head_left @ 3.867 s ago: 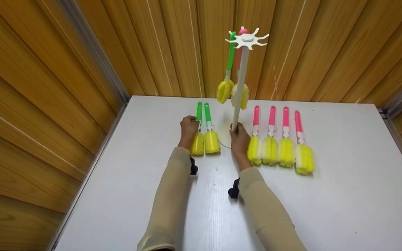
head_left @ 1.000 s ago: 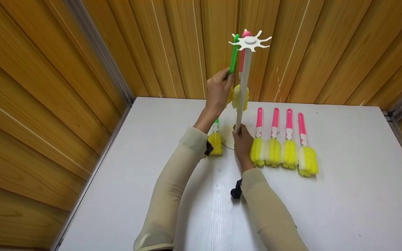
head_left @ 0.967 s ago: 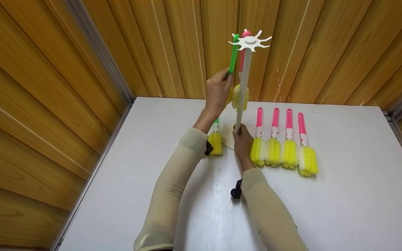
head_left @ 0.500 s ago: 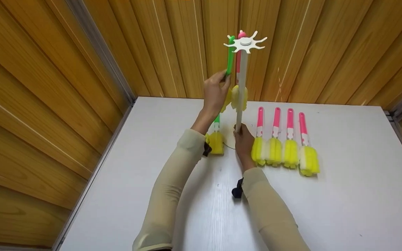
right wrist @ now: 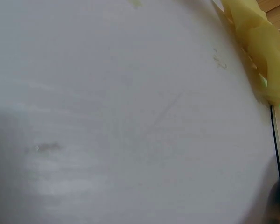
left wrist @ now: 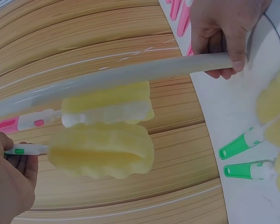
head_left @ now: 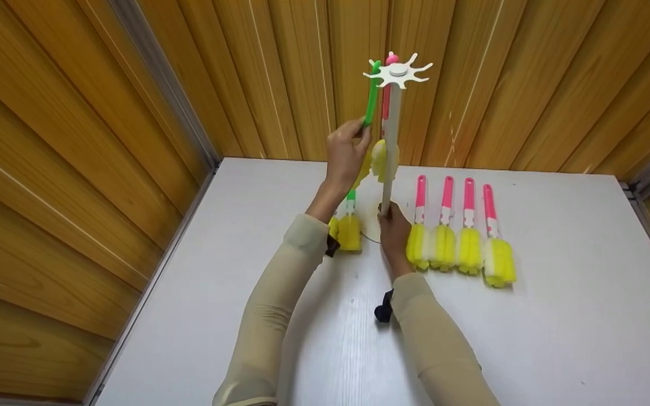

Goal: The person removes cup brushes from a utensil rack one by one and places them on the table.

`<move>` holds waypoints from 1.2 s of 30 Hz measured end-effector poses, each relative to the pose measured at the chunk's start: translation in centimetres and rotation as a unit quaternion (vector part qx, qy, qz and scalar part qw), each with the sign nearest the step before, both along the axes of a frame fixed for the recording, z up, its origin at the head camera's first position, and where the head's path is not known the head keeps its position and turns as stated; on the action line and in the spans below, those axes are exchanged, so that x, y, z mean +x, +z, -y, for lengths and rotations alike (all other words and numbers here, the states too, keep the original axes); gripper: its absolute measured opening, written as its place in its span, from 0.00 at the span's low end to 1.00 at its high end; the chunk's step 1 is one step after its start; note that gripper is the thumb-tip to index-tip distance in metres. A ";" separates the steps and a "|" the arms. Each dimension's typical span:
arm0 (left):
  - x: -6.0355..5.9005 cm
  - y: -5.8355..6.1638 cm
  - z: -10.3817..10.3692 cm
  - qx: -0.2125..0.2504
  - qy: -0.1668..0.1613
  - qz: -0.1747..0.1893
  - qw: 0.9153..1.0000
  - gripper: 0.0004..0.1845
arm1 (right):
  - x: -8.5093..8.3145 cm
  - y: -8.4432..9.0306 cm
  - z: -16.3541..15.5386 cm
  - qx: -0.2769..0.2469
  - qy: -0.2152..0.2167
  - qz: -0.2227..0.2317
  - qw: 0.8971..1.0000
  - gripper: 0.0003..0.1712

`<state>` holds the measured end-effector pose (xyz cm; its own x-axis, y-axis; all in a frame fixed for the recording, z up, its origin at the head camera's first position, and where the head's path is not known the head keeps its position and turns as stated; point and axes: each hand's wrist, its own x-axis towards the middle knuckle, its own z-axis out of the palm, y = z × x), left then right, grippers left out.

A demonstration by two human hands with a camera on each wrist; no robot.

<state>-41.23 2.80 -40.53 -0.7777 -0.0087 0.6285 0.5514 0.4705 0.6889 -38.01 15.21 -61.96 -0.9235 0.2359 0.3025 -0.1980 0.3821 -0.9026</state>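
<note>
Brush [head_left: 370, 98] upper centre looks light, sponge head soft, green handle stiff: left hand [head_left: 346, 155] pinches handle, right hand [head_left: 394, 228] grips pole [head_left: 390, 152] low.

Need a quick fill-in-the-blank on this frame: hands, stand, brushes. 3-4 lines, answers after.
1. The left hand holds the handle of a ____ sponge brush hanging on the stand.
2. The right hand grips the stand's white ____ near its base.
3. To the right of the stand, ____ pink brushes lie in a row on the table.

Missing words: green; pole; four
</note>
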 end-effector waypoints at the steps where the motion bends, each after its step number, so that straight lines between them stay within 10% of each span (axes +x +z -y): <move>1: 0.1 0.0 0.0 0.003 -0.002 0.000 1.000 0.11 | 0.0 0.0 0.0 -0.004 0.000 -0.009 1.000 0.13; 36: 2.2 0.4 2.1 0.008 0.026 -0.017 0.999 0.10 | -0.2 0.0 0.0 0.003 -0.003 0.036 0.999 0.12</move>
<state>-39.06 0.71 -40.08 -0.7548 -0.0586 0.6534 0.5495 0.4876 0.6785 -38.23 15.20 -61.99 -0.9414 0.2407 0.2362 -0.1295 0.3885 -0.9123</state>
